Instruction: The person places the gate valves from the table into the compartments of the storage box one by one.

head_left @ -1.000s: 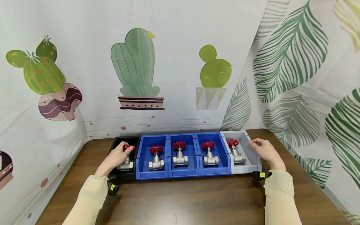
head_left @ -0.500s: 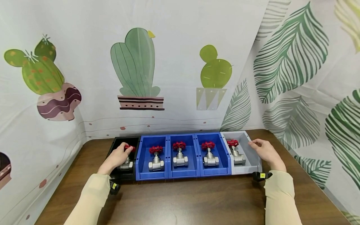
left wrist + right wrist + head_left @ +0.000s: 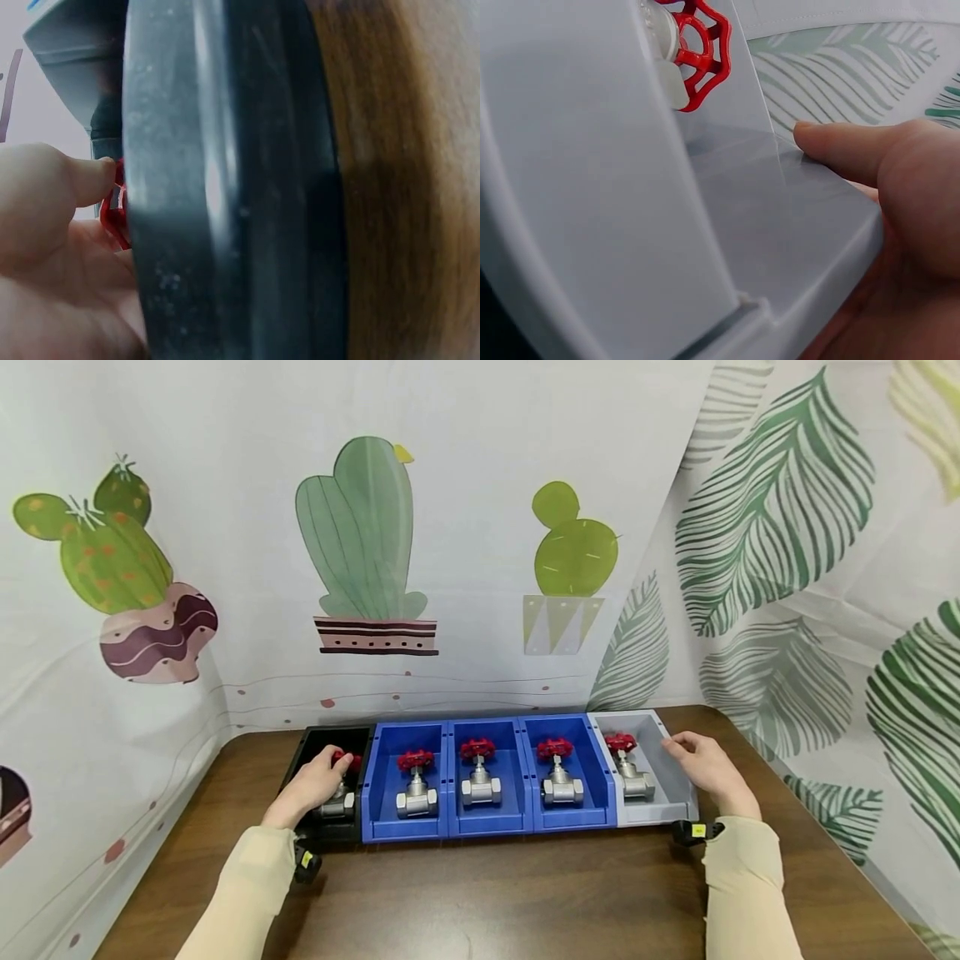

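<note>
In the head view my left hand [image 3: 313, 783] reaches into the black bin [image 3: 330, 833] and grips the red handwheel [image 3: 356, 762] of a metal gate valve [image 3: 340, 805]. The left wrist view shows the thumb against the red handwheel [image 3: 114, 219]; the bin's front wall [image 3: 217, 180] hides most of the valve. My right hand [image 3: 708, 766] holds the right side wall of the grey bin [image 3: 660, 814], thumb over the rim and fingers outside. Inside that bin another gate valve [image 3: 636, 781] leans left, its red handwheel [image 3: 703, 56] apart from the hand.
Between the end bins stand a left blue bin [image 3: 405, 828], a middle blue bin [image 3: 491, 822] and a right blue bin [image 3: 573, 817], each with one red-wheeled valve. The bins form a row on the brown wooden table [image 3: 480, 893], before a patterned curtain [image 3: 480, 527].
My left hand and forearm have shifted slightly right, with the fingers still on the handwheel. The right hand stays at the grey bin's wall with hardly any movement.
</note>
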`<state>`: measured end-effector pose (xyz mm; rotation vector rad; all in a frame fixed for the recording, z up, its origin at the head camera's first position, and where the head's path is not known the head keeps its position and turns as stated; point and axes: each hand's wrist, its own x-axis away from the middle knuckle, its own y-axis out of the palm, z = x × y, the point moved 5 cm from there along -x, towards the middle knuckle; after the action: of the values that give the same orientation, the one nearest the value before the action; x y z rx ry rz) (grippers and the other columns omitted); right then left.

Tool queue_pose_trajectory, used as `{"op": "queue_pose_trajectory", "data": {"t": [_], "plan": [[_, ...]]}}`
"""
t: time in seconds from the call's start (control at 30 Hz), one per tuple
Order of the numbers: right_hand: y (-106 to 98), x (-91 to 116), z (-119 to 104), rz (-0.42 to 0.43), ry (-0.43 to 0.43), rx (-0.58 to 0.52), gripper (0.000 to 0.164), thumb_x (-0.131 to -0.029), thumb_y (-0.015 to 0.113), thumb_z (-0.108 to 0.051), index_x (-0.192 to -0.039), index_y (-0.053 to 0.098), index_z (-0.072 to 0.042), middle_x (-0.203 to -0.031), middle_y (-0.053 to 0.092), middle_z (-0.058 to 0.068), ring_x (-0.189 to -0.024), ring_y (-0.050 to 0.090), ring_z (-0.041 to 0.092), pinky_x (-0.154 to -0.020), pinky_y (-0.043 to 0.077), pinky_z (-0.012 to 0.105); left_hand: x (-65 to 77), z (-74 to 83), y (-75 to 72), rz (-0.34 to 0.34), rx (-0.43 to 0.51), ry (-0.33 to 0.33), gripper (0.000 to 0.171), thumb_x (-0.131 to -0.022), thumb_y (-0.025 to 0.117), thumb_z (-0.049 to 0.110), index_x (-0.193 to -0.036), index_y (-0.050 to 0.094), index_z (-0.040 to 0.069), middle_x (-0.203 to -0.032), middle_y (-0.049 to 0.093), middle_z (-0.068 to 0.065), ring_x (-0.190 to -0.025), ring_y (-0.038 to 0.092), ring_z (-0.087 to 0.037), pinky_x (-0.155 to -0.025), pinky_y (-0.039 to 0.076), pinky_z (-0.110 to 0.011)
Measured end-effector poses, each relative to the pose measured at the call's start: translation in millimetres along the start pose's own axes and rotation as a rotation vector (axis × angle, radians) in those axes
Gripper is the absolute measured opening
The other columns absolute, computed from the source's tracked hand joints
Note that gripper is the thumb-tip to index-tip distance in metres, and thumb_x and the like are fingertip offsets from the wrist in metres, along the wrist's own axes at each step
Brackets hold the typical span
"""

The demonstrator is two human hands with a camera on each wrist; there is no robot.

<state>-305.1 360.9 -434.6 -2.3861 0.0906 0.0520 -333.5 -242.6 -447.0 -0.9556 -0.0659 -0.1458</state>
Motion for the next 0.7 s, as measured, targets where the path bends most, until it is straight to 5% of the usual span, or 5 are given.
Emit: {"op": "queue_pose_trajectory", "data": {"t": [0.5, 0.7], "plan": [[5.5, 1.2, -0.7, -0.006, 0.001, -0.010, 0.040, -0.104, 0.049, -0.030, -0.115, 0.055, 0.008, -0.106, 0.057, 0.022, -0.092, 0.049, 0.030, -0.072, 0.040, 0.036, 3.1, 1.9, 1.7, -0.021, 0.016, 0.002, 0.051, -0.108, 0.034, 0.033, -0.143, 0.033, -0.004, -0.128, 0.054, -0.028, -0.117, 0.051, -0.044, -0.089, 0.043, -0.056], [3.8, 4.6, -2.8, -0.025, 0.010, -0.001, 0.042, -0.104, 0.049, -0.031, -0.117, 0.053, 0.009, -0.106, 0.056, 0.022, -0.092, 0.049, 0.030, -0.072, 0.041, 0.036, 4.8, 3.6, 3.0, -0.018, 0.021, -0.014, 0.051, -0.107, 0.035, 0.032, -0.143, 0.031, -0.004, -0.122, 0.056, -0.026, -0.103, 0.055, -0.037, -0.083, 0.044, -0.051]]}}
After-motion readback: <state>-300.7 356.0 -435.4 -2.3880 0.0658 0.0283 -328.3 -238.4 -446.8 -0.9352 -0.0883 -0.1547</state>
